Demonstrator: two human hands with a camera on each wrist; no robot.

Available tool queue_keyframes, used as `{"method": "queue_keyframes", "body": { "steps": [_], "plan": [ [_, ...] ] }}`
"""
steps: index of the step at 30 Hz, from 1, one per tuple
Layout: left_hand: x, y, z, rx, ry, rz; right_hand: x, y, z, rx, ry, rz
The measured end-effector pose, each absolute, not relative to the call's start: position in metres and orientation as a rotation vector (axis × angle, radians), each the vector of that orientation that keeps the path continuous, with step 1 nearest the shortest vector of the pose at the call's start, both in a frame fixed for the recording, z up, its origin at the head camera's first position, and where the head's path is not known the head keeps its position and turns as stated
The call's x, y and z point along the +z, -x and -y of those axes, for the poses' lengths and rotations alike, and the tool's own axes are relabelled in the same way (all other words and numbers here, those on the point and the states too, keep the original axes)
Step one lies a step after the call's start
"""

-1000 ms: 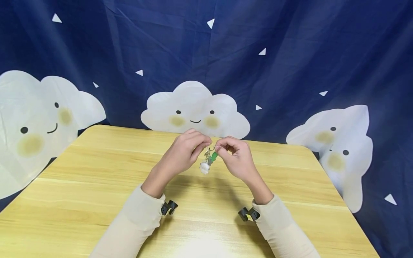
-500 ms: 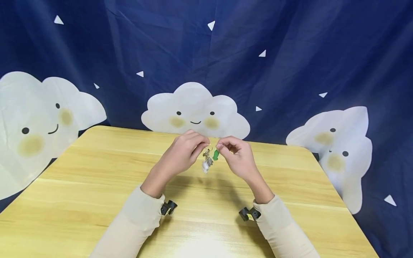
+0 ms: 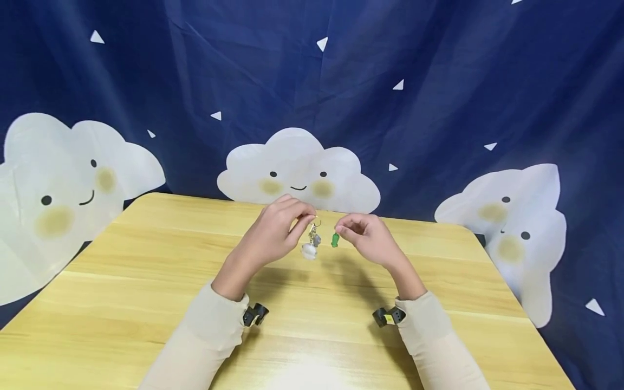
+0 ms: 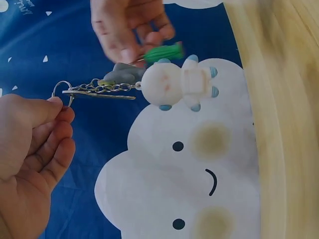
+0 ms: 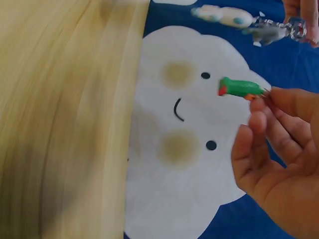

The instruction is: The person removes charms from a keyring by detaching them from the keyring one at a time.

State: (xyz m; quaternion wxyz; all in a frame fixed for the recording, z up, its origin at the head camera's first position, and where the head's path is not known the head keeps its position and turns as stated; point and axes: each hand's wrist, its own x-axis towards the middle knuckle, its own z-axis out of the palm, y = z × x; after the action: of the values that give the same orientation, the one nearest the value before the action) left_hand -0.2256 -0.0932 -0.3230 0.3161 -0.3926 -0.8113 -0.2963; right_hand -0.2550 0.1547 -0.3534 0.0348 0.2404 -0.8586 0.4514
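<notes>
My left hand pinches a metal key ring between thumb and index finger, above the table. From the ring hang a short chain with a white figure charm with blue ears and feet, a grey charm, and a thin flat metal piece, perhaps a key seen edge-on. To the right, my right hand pinches a small green charm with red-orange spots by the thin metal bit at its end. The green charm is apart from the ring and its other charms.
Below both hands lies a light wood table. A dark blue curtain with white smiling clouds hangs behind its far edge. Small black cameras are strapped at both wrists over pale sleeves.
The green charm was up against the key ring and now hangs clear of it. My right hand has moved right with it, while my left hand has stayed almost in place.
</notes>
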Motion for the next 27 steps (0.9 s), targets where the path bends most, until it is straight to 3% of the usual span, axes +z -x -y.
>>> {"method": "queue_keyframes", "body": {
  "steps": [12, 19, 27],
  "plan": [
    [-0.322, 0.225, 0.094, -0.783, 1.049, 2.128, -0.374, 0.286, -0.165, 1.249, -1.087, 2.992],
    [-0.323, 0.225, 0.096, -0.788, 1.053, 2.125, -0.388, 0.315, -0.160, 1.349, -1.027, 3.064],
    [-0.323, 0.226, 0.095, -0.766, 1.070, 2.126, -0.399, 0.338, -0.155, 1.521, -0.772, 3.099]
  ]
}}
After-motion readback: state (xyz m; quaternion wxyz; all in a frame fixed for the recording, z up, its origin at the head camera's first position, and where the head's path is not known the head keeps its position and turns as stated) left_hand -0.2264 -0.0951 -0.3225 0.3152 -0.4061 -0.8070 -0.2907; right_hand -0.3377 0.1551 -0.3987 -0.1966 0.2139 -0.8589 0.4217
